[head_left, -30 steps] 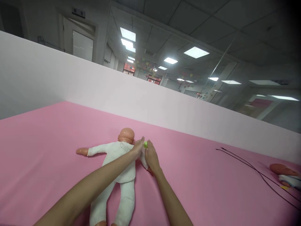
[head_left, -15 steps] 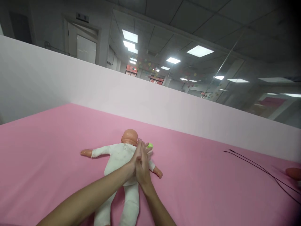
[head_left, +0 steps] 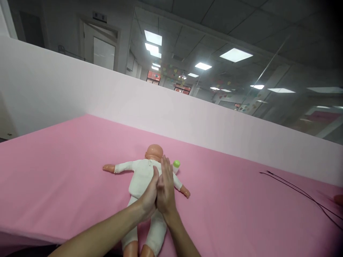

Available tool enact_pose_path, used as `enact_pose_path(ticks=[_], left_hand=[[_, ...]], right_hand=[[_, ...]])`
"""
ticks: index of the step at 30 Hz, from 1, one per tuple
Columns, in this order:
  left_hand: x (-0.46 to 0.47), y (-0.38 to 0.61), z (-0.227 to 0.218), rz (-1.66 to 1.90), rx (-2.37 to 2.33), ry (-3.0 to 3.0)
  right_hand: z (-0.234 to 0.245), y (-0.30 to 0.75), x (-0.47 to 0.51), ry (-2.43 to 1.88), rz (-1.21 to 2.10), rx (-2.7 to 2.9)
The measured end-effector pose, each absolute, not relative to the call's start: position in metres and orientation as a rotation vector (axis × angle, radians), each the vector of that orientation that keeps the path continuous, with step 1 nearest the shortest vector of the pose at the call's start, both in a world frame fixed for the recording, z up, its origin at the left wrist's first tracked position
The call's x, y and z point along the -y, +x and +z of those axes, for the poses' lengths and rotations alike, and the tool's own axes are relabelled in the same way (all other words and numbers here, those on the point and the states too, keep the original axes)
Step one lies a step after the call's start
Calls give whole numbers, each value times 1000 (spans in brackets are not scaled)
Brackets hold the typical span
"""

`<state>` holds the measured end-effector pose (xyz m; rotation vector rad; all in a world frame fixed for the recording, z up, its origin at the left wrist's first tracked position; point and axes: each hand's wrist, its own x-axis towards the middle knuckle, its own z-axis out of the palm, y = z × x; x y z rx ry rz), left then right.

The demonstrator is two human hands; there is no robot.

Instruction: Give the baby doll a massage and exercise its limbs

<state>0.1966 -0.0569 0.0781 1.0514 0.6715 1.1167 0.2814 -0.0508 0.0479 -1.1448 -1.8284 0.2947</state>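
Note:
My left hand and my right hand are held palm to palm above a baby doll, with the fingers stretched out. The right fingers point toward the doll's head, and the left thumb sticks up; most of the left fingers are hidden behind the right hand. Neither hand holds a thing. The baby doll, in a white cloth suit, lies face down with its arms spread and its bare head at the far end. Beside its right-hand shoulder in view stands a small bottle with a green cap.
The pink-covered table ends at a low white wall. Two thin black cords lie at the right, near an orange-brown object cut off by the picture edge. Glass and a door are beyond.
My hands have drawn slightly back from the green-capped bottle, uncovering it. They remain together, with the palms rubbed or shifted against each other. The view has shifted a little.

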Motion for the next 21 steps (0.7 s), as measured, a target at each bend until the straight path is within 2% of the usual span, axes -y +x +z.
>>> enact_pose_path(ticks=[3,5,9,15,21], left_hand=[[59,191,74,1080,-577,974],[41,182,70,1215,-640,966],[-12,154,54,1430,-968,1445],[-43,138,13,1065,-1509,2039],[-53,153,-3,879,-1719,2103]], right_hand=[[50,288,43,-1246,445,1753],[43,291,41,-1252,511,1815],[28,305,22,-1306,405,1914],[9,328,-29,-1566,122,2036],[-7,316,-47,-1657,-13,2013]])
